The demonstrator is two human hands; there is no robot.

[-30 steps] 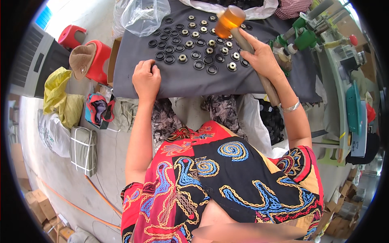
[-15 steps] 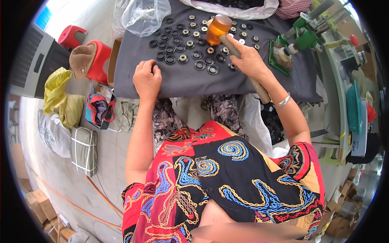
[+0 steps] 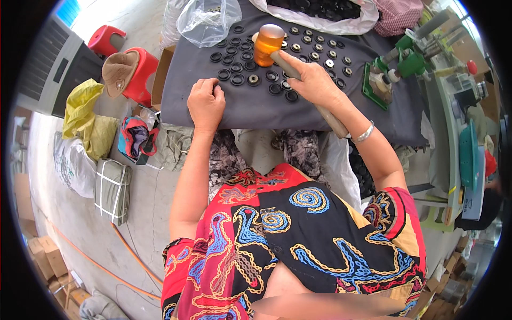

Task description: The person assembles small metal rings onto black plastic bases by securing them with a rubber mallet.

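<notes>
My right hand [image 3: 316,84] grips the wooden handle of a mallet [image 3: 268,45], whose amber, translucent cylindrical head is over the rows of small round black rings [image 3: 237,79] on the dark cloth. Some rings have a metal disc [image 3: 254,79] in the middle. The mallet's head hides a few of them, and I cannot tell whether it touches those beneath. My left hand [image 3: 207,104] rests curled at the near left part of the cloth, left of the rings. Its fingers are closed, and whatever they may hold is hidden.
A clear plastic bag [image 3: 208,21] lies at the cloth's far left. Behind the rings sits a white sack [image 3: 346,24] of black parts. A green hand press [image 3: 380,80] stands on the right. Red stools [image 3: 140,74] and bundles [image 3: 112,191] are on the floor to the left.
My right hand has carried the mallet leftward over the rings. My left hand keeps its curled pose on the cloth. The whole view has shifted slightly.
</notes>
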